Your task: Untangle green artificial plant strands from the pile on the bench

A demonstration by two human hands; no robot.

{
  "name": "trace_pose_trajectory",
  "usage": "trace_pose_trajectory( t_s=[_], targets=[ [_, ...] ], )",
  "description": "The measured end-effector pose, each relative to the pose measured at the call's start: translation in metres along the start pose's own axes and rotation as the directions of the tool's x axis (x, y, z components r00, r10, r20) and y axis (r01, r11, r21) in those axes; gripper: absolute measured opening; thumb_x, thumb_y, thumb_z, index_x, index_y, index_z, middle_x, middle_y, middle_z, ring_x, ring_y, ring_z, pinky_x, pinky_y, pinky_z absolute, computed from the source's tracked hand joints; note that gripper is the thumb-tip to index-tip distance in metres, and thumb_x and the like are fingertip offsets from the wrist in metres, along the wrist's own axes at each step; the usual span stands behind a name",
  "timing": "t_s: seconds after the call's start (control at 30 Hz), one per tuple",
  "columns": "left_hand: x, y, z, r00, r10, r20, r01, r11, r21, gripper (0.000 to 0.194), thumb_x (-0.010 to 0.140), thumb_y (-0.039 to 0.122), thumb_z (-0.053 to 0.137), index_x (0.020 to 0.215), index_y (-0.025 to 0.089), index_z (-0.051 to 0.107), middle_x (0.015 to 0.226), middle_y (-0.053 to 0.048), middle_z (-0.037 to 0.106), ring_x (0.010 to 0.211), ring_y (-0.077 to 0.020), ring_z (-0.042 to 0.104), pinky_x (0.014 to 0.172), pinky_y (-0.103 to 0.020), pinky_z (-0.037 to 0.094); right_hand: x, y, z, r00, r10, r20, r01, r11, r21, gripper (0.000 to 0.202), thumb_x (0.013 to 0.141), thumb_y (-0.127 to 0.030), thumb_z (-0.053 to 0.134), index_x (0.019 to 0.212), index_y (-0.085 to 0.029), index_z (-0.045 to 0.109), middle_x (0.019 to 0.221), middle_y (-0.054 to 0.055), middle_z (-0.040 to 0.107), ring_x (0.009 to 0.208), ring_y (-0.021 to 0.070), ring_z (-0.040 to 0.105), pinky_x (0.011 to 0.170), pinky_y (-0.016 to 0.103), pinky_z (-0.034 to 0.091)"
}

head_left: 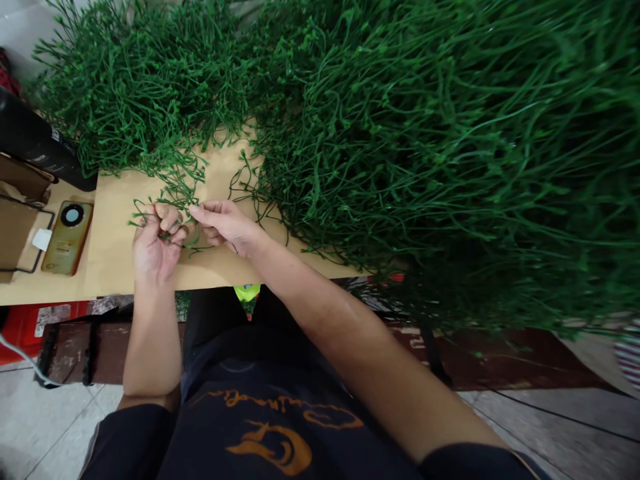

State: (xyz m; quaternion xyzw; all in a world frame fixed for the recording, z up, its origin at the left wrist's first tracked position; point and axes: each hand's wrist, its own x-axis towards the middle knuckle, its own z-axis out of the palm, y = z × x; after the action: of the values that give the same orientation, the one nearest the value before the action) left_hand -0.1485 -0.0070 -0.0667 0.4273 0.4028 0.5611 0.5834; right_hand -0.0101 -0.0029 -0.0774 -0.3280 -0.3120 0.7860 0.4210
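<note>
My left hand (159, 241) is closed, fingers curled round thin green plastic-looking stems (139, 217) whose tips poke out on its left side. Close by on its right, my right hand (225, 225) pinches a green stem between thumb and forefinger. More loose green stems (183, 180) lie on the table just beyond both hands. A huge heap of such stems (440, 147) covers the right side, and another pile (150, 80) spreads over the back left. How many stems each hand holds is hidden by the fingers.
The tan tabletop (117, 267) ends just in front of my body. At its left stand a phone (67, 238), a black bottle (43, 143) and a cardboard box (17, 233). Below the table are a red container (25, 333) and a brown bench (490, 360).
</note>
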Motion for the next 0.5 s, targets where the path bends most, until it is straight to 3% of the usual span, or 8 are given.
trace_pose_trajectory(
  t_s=[0.1,0.17,0.23,0.33,0.37,0.43,0.5],
  targets=[
    [0.001,-0.001,-0.007,0.998,0.037,-0.053,-0.033,0.996,0.078,0.048,0.072,0.057,0.065,0.060,0.020,0.038,0.058,0.004,0.023,0.049,-0.0076,0.023,0.039,-0.019,0.021,-0.001,-0.001,0.001,1.000,-0.004,-0.019,0.004,1.000,0.000,0.043,0.078,-0.036,0.068,0.060,-0.017,0.033,0.043,-0.013,0.021,0.036,-0.0008,0.016,0.034,0.013,0.013],
    [0.001,-0.006,-0.009,0.988,0.115,-0.103,-0.089,0.970,0.227,0.048,0.072,0.061,0.062,0.060,0.019,0.041,0.056,0.005,0.028,0.047,-0.0070,0.023,0.040,-0.020,0.020,-0.001,0.000,0.001,1.000,-0.003,-0.016,0.003,1.000,-0.002,0.042,0.080,-0.034,0.065,0.060,-0.017,0.032,0.043,-0.013,0.022,0.036,-0.0008,0.016,0.034,0.013,0.014],
    [0.001,-0.013,-0.011,0.961,0.251,-0.120,-0.170,0.871,0.460,0.045,0.075,0.058,0.061,0.059,0.018,0.044,0.054,0.005,0.036,0.048,-0.0070,0.029,0.043,-0.021,0.025,0.000,0.001,0.002,1.000,0.003,-0.018,-0.004,1.000,-0.027,0.038,0.085,-0.029,0.060,0.060,-0.017,0.034,0.042,-0.012,0.024,0.035,-0.0006,0.017,0.034,0.013,0.014],
    [0.005,-0.019,-0.017,0.914,0.401,-0.058,-0.236,0.644,0.728,0.034,0.080,0.042,0.062,0.059,0.017,0.051,0.054,0.004,0.046,0.052,-0.0081,0.039,0.051,-0.022,0.031,-0.001,0.005,0.002,1.000,0.000,0.009,0.000,0.995,-0.101,0.036,0.087,-0.026,0.057,0.059,-0.016,0.037,0.040,-0.012,0.024,0.033,-0.0004,0.018,0.033,0.013,0.014],
    [0.009,-0.018,-0.022,0.905,0.421,-0.068,-0.217,0.592,0.776,0.030,0.081,0.035,0.063,0.059,0.016,0.053,0.054,0.004,0.047,0.052,-0.0081,0.040,0.052,-0.022,0.031,-0.001,0.006,0.002,1.000,-0.005,0.027,0.009,0.992,-0.123,0.036,0.086,-0.026,0.058,0.058,-0.016,0.037,0.039,-0.012,0.024,0.033,-0.0004,0.018,0.033,0.013,0.014],
    [0.018,-0.010,-0.041,0.874,0.443,-0.197,-0.097,0.558,0.824,0.027,0.080,0.020,0.065,0.056,0.015,0.053,0.050,0.005,0.046,0.050,-0.0074,0.038,0.052,-0.023,0.028,-0.004,0.007,0.000,0.998,-0.021,0.059,0.029,0.990,-0.138,0.038,0.085,-0.028,0.060,0.057,-0.016,0.036,0.038,-0.012,0.022,0.033,-0.0003,0.017,0.033,0.014,0.014],
    [0.027,0.004,-0.068,0.785,0.465,-0.408,0.052,0.607,0.793,0.032,0.079,0.012,0.064,0.051,0.015,0.049,0.046,0.006,0.042,0.048,-0.0062,0.035,0.050,-0.023,0.027,-0.005,0.007,-0.001,0.998,-0.039,0.051,0.044,0.992,-0.120,0.039,0.087,-0.030,0.057,0.057,-0.016,0.037,0.039,-0.012,0.021,0.033,-0.0001,0.016,0.033,0.014,0.015]
  ],
)
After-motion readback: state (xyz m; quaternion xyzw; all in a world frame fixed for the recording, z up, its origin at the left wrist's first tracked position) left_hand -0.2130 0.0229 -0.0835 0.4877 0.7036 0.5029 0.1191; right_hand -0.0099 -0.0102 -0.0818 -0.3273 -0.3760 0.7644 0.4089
